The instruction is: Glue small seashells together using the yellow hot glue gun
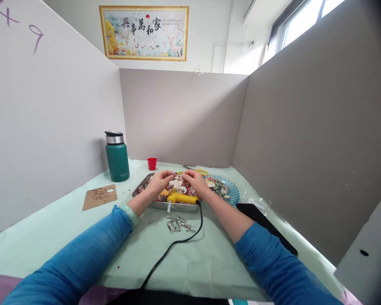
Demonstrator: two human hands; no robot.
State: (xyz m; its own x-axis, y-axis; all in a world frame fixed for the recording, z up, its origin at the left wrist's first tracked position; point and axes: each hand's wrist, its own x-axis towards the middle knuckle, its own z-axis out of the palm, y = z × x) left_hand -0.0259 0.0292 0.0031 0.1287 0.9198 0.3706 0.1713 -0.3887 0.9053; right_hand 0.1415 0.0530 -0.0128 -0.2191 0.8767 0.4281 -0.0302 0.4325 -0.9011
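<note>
Above a metal tray (178, 206), both hands come close together with the fingertips pinched. My left hand (159, 182) is on the tray's left side and my right hand (195, 182) on its right. Whatever is between their fingers is too small to make out. White, orange and reddish pieces that look like shells (177, 184) fill the tray below. A yellow hot glue gun (183, 198) lies across the tray's near edge, nozzle to the left. Several small silver metal clips (178, 224) are scattered on the table in front of it.
A blue plate (235, 190) of small pieces stands right of the tray, with yellow-handled scissors (202, 172) behind. A green flask (117, 163), red cup (152, 164) and brown card (99, 198) are leftward. The black cord (174, 242) runs toward me. A black flat object (266, 228) lies right.
</note>
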